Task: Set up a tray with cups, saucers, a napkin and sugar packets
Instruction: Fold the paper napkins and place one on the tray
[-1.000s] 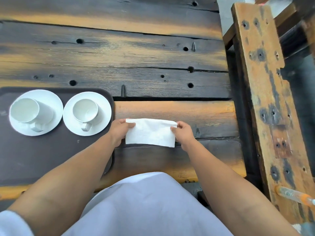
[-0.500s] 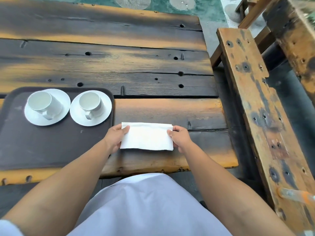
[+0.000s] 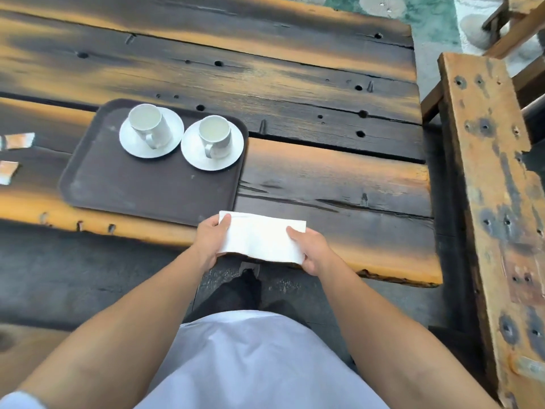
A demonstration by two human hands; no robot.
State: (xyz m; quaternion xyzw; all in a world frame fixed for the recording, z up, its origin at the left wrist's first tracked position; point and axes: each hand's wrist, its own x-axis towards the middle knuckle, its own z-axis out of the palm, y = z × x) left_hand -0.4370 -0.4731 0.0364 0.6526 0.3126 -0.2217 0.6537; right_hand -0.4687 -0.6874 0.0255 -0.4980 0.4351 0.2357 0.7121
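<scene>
A folded white napkin [image 3: 262, 238] is held over the table's near edge, just right of the tray's near right corner. My left hand [image 3: 210, 237] pinches its left end and my right hand [image 3: 309, 250] pinches its right end. The dark brown tray [image 3: 141, 187] lies on the wooden table [image 3: 324, 178]. Two white cups stand on white saucers at the tray's far side: the left cup [image 3: 149, 122] on its saucer [image 3: 129, 143], the right cup [image 3: 215, 134] on its saucer [image 3: 191, 152]. Sugar packets [image 3: 19, 140] lie on the table left of the tray.
A weathered wooden bench [image 3: 489, 202] runs along the table's right side. Another packet [image 3: 7, 171] lies at the left edge of view. A dark bench seat [image 3: 73, 270] runs below the table's near edge, and a chair frame [image 3: 513, 22] stands at the top right.
The camera has pulled back and tilted, so the tray and the sugar packets now show more fully. Both hands with the napkin have come toward the table's near edge.
</scene>
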